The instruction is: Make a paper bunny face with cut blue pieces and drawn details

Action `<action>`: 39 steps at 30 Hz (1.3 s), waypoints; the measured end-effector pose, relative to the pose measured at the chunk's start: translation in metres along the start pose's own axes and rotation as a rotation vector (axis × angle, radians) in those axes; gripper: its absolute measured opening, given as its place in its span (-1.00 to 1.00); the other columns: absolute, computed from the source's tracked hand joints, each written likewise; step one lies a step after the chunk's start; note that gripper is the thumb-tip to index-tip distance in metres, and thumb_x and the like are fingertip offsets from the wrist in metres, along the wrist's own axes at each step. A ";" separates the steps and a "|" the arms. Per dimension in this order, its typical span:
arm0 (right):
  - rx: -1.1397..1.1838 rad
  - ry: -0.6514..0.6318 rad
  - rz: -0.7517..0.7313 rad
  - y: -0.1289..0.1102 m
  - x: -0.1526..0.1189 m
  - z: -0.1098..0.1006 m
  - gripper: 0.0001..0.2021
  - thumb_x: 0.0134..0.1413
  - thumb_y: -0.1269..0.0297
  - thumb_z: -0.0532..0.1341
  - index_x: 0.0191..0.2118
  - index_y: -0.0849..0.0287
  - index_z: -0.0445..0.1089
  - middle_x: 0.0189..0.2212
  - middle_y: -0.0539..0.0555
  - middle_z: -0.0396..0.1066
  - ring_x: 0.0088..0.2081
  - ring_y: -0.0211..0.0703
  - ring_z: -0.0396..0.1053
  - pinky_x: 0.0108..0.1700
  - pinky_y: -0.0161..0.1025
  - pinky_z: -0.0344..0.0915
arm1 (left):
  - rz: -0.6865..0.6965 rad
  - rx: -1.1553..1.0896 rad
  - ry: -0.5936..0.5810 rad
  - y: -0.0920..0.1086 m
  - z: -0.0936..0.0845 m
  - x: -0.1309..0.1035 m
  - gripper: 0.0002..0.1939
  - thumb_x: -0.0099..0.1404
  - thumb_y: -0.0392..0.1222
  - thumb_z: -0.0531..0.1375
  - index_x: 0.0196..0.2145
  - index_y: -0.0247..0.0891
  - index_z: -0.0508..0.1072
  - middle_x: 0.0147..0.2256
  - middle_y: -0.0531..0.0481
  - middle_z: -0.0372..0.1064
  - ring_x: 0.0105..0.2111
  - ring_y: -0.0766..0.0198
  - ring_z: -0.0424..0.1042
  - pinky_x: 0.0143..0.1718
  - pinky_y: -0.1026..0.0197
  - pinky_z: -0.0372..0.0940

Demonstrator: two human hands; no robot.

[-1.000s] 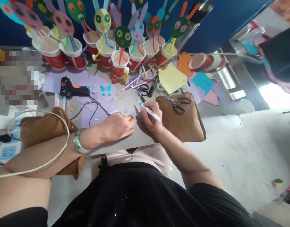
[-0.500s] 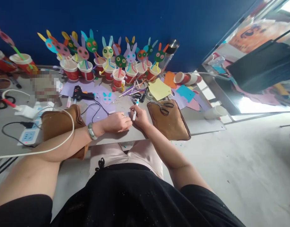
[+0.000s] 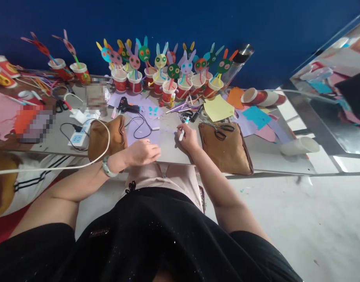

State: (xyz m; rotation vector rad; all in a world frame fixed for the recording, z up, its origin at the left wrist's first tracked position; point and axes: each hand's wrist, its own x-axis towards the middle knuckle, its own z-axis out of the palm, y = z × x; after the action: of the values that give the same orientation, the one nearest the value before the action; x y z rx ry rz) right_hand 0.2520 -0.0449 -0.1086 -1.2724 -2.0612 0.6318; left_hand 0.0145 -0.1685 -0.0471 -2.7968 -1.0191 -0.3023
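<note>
My right hand (image 3: 188, 140) is closed around a white marker (image 3: 182, 135) with a light blue end, held tilted above the grey table. My left hand (image 3: 144, 152) hovers at the table's front edge, its fingers curled together; whatever they may hold is hidden. Beyond the left hand lies a purple paper sheet (image 3: 141, 133), crossed by the black cord of a glue gun (image 3: 127, 105). Small blue ear-shaped pieces on a rabbit face cutout (image 3: 153, 112) rest on the purple paper. Right of my right hand, scissors (image 3: 222, 132) lie on a brown cushion (image 3: 224, 152).
Several paper cups (image 3: 170, 91) with colourful rabbit figures line the blue wall. Coloured paper (image 3: 219, 109) and stacked cups (image 3: 260, 97) are at the right. A power strip (image 3: 80, 135) and another brown cushion (image 3: 108, 137) sit left, with a white cable (image 3: 108, 147) across. Someone sits at far left.
The view has turned left, showing more of the table there. My left hand has drawn away from my right hand, leftward. My right hand still holds the marker.
</note>
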 end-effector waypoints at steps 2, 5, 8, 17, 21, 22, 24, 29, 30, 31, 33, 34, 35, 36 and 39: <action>-0.003 0.012 -0.009 0.000 0.001 0.000 -0.74 0.17 0.19 0.07 -0.19 0.13 0.46 -0.45 0.10 0.49 -0.44 -0.11 0.31 -0.26 -0.19 0.23 | -0.107 -0.035 0.005 0.000 0.002 -0.010 -0.68 0.55 -0.21 0.04 -0.35 -0.25 0.48 -0.42 0.00 0.51 -0.47 0.27 0.39 -0.32 0.16 0.17; -0.016 0.014 -0.018 0.000 0.002 0.000 -0.72 0.17 0.18 0.06 -0.18 0.14 0.47 -0.44 0.11 0.50 -0.43 -0.10 0.32 -0.27 -0.19 0.21 | -0.195 -0.058 -0.028 0.003 0.005 -0.015 -0.69 0.54 -0.20 0.06 -0.35 -0.25 0.47 -0.44 0.00 0.50 -0.45 0.27 0.43 -0.33 0.18 0.16; -0.063 -0.011 -0.025 -0.001 0.001 0.001 -0.69 0.18 0.18 0.07 -0.14 0.16 0.50 -0.39 0.15 0.53 -0.39 -0.06 0.37 -0.27 -0.18 0.18 | -0.194 -0.073 -0.058 0.006 0.007 -0.011 -0.68 0.55 -0.16 0.06 -0.34 -0.26 0.49 -0.43 0.00 0.51 -0.46 0.27 0.44 -0.32 0.18 0.16; -0.084 -0.007 0.064 -0.008 -0.002 0.008 -0.72 0.18 0.21 0.10 -0.10 0.15 0.47 -0.41 0.15 0.52 -0.40 -0.02 0.36 -0.28 -0.16 0.13 | -0.095 -0.079 -0.096 0.016 0.002 0.039 -0.70 0.49 -0.25 0.03 -0.34 -0.24 0.50 -0.45 -0.03 0.47 -0.48 0.24 0.36 -0.32 0.14 0.16; 0.077 0.041 0.139 -0.005 0.002 0.006 -0.73 0.18 0.20 0.09 -0.10 0.16 0.42 -0.45 0.08 0.46 -0.41 -0.06 0.35 -0.26 -0.17 0.19 | -0.084 -0.116 -0.019 0.001 -0.008 0.082 -0.67 0.52 -0.19 -0.01 -0.31 -0.23 0.51 -0.42 -0.07 0.47 -0.42 0.19 0.38 -0.27 0.11 0.18; 0.078 0.018 0.140 -0.006 0.002 0.006 -0.73 0.17 0.20 0.10 -0.09 0.16 0.42 -0.43 0.09 0.47 -0.39 -0.05 0.37 -0.25 -0.17 0.19 | -0.173 -0.122 0.015 -0.010 -0.009 0.093 -0.68 0.52 -0.18 0.00 -0.30 -0.23 0.50 -0.40 -0.09 0.47 -0.40 0.18 0.39 -0.26 0.10 0.18; 0.052 -0.021 0.147 -0.009 0.002 0.005 -0.71 0.16 0.22 0.11 -0.06 0.18 0.44 -0.40 0.13 0.50 -0.37 -0.01 0.39 -0.23 -0.15 0.19 | -0.435 -0.125 0.110 -0.035 -0.010 0.113 -0.71 0.51 -0.18 0.01 -0.31 -0.23 0.47 -0.37 -0.11 0.47 -0.35 0.15 0.42 -0.26 0.10 0.16; -0.019 -0.098 0.132 -0.014 0.001 0.006 -0.67 0.19 0.25 0.09 -0.01 0.18 0.46 -0.32 0.20 0.57 -0.34 0.05 0.42 -0.23 -0.13 0.17 | -0.746 -0.186 0.162 -0.081 0.010 0.128 -0.75 0.51 -0.15 0.06 -0.35 -0.18 0.38 -0.41 -0.07 0.45 -0.37 0.16 0.39 -0.29 0.13 0.12; -0.033 -0.108 0.124 -0.014 0.000 0.007 -0.67 0.20 0.24 0.08 -0.01 0.17 0.46 -0.29 0.21 0.58 -0.32 0.06 0.44 -0.23 -0.13 0.16 | -0.749 -0.186 0.148 -0.084 0.015 0.127 -0.76 0.49 -0.15 0.08 -0.36 -0.18 0.37 -0.42 -0.06 0.45 -0.38 0.16 0.38 -0.30 0.13 0.11; -0.047 -0.115 0.120 -0.014 0.000 0.007 -0.67 0.20 0.24 0.08 -0.01 0.17 0.46 -0.26 0.22 0.59 -0.30 0.07 0.44 -0.23 -0.13 0.16 | -0.727 -0.186 0.125 -0.087 0.020 0.125 -0.78 0.48 -0.13 0.09 -0.36 -0.17 0.37 -0.42 -0.07 0.46 -0.38 0.15 0.38 -0.31 0.13 0.09; -0.066 -0.125 0.119 -0.013 0.000 0.007 -0.67 0.22 0.23 0.07 0.00 0.17 0.46 -0.25 0.22 0.60 -0.28 0.08 0.46 -0.23 -0.13 0.16 | -0.687 -0.177 0.109 -0.091 0.028 0.121 -0.79 0.47 -0.12 0.10 -0.35 -0.17 0.38 -0.40 -0.09 0.48 -0.38 0.13 0.38 -0.31 0.12 0.08; -0.074 -0.127 0.123 -0.013 -0.001 0.007 -0.67 0.23 0.22 0.07 0.01 0.17 0.46 -0.26 0.22 0.60 -0.28 0.07 0.46 -0.23 -0.13 0.16 | -0.683 -0.173 0.111 -0.094 0.030 0.120 -0.78 0.47 -0.12 0.09 -0.35 -0.17 0.38 -0.39 -0.10 0.48 -0.37 0.13 0.38 -0.31 0.11 0.08; -0.083 -0.128 0.126 -0.013 -0.001 0.007 -0.67 0.24 0.21 0.08 0.01 0.17 0.46 -0.26 0.21 0.60 -0.29 0.06 0.46 -0.23 -0.13 0.15 | -0.680 -0.175 0.114 -0.096 0.031 0.118 -0.78 0.47 -0.12 0.09 -0.35 -0.17 0.38 -0.39 -0.11 0.48 -0.37 0.12 0.38 -0.30 0.10 0.08; -0.095 -0.127 0.130 -0.014 -0.002 0.007 -0.67 0.25 0.20 0.08 0.01 0.16 0.46 -0.27 0.21 0.60 -0.29 0.05 0.46 -0.23 -0.14 0.15 | -0.677 -0.184 0.113 -0.099 0.031 0.117 -0.77 0.47 -0.11 0.09 -0.35 -0.17 0.39 -0.39 -0.11 0.48 -0.37 0.12 0.39 -0.30 0.10 0.08; -0.147 -0.135 0.119 -0.016 -0.003 0.007 -0.68 0.27 0.19 0.09 0.00 0.16 0.47 -0.29 0.19 0.62 -0.31 0.02 0.46 -0.24 -0.16 0.14 | -0.631 -0.244 0.082 -0.105 0.031 0.111 -0.76 0.45 -0.12 0.10 -0.38 -0.19 0.40 -0.41 -0.10 0.48 -0.39 0.14 0.39 -0.31 0.11 0.06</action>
State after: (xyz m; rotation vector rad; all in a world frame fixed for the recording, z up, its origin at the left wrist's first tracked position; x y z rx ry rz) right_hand 0.2383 -0.0545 -0.1031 -1.4814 -2.1877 0.6442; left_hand 0.0340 -0.0140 -0.0429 -2.5410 -1.9376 -0.6407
